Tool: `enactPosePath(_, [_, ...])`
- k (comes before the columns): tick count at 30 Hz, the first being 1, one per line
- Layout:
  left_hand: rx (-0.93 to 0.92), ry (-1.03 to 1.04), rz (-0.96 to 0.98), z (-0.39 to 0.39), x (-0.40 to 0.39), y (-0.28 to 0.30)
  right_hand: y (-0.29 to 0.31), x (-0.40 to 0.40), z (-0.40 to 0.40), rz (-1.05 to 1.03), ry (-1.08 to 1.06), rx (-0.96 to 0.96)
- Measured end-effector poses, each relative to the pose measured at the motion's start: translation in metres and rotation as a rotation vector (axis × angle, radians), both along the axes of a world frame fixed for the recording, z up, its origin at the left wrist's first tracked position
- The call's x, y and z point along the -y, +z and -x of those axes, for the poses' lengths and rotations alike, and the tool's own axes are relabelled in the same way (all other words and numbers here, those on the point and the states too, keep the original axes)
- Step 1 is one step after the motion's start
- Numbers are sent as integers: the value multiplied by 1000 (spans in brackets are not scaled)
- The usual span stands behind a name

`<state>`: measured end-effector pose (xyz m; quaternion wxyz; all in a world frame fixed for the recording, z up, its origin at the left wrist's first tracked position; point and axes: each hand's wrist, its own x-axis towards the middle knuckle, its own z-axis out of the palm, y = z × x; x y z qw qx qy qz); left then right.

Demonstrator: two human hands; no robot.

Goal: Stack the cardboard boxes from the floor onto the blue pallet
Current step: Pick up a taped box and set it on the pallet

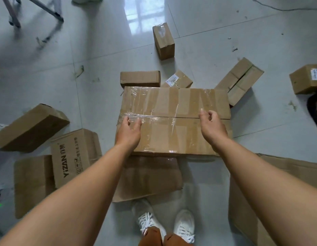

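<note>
A large taped cardboard box (173, 103) lies flat on the floor straight ahead of me. My left hand (130, 132) hovers over its left half with fingers loosely curled, holding nothing. Above the right half, my right hand (212, 126) is also loosely curled and empty. Whether either hand touches the box I cannot tell. A second flat box (148, 176) lies under its near edge. No blue pallet is in view.
Several cardboard boxes lie scattered on the glossy tiles: a YIZAN box (74, 155) and a tilted box (31, 126) at left, small boxes (164, 40) behind, a flat carton (241, 192) at right. My white shoes (166, 226) stand just behind the boxes. Metal legs (12, 13) stand far left.
</note>
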<state>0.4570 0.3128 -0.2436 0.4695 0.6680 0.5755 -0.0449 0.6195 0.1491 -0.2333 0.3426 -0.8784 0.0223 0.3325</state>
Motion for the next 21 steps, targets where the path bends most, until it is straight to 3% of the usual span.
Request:
enactPosePath(8, [-101,-61,-56,-13,-50,-71,-76,3,-51,110,-68,-10])
enactPosePath(15, [-249,-55,-93,-25,-73,-145,-152,34,-105,316,15,77])
enactPosePath(21, [-341,43,-124,-34,-99,-183,-192,44,-126,313,-168,-15])
